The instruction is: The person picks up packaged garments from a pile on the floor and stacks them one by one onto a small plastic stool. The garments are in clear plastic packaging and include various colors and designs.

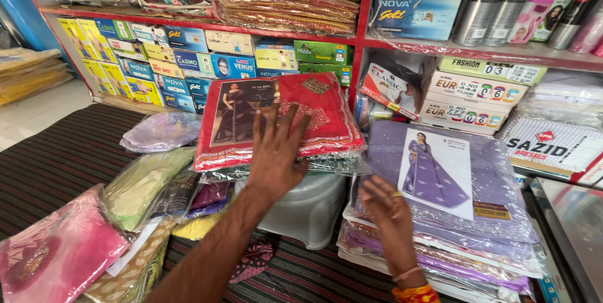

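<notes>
Red fabric in a clear plastic packet [276, 121] is lying under your left hand [276, 152] — your fingers are spread flat and relaxed on its wrapping, pressing rather than gripping. That red packet is sitting on top of a small stack, which is resting on a pale grey plastic stool [308, 209] in the middle of the striped mat [56, 158].

Your right hand [386, 212] is lying open on the edge of the purple packet [440, 177], fingers loosely curled and touching the plastic, not clenched around anything. The purple packet is topping its own pile just beside the stool, to the right.

To the left, a pink packet [59, 253] and a pale green one [144, 183] are lying on the mat, well apart from both hands. Behind, red shelves [361, 45] are holding rows of boxes — blue, yellow and green.
</notes>
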